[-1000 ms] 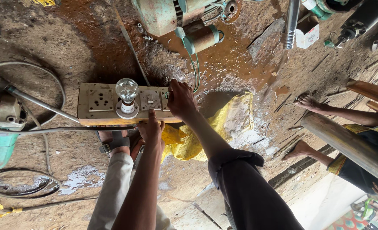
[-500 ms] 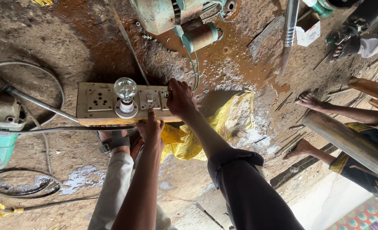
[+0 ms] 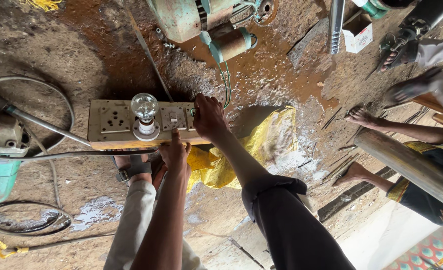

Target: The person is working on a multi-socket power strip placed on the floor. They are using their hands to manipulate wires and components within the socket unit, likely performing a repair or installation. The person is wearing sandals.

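Right hand (image 3: 209, 117) over switchboard (image 3: 114, 122) end, fingertips seemingly hidden.

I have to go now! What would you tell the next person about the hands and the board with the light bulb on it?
Left hand: one finger points up against the front edge of the switchboard, near a switch; it holds nothing.
Right hand: resting on the board's right end, by the green wires; whether it grips anything is hidden.
The board lies flat on the dirt floor, with a clear bulb upright in its holder and unlit.
A green grinder lies to the left, a yellow bag to the right.
Done or left: cannot tell.
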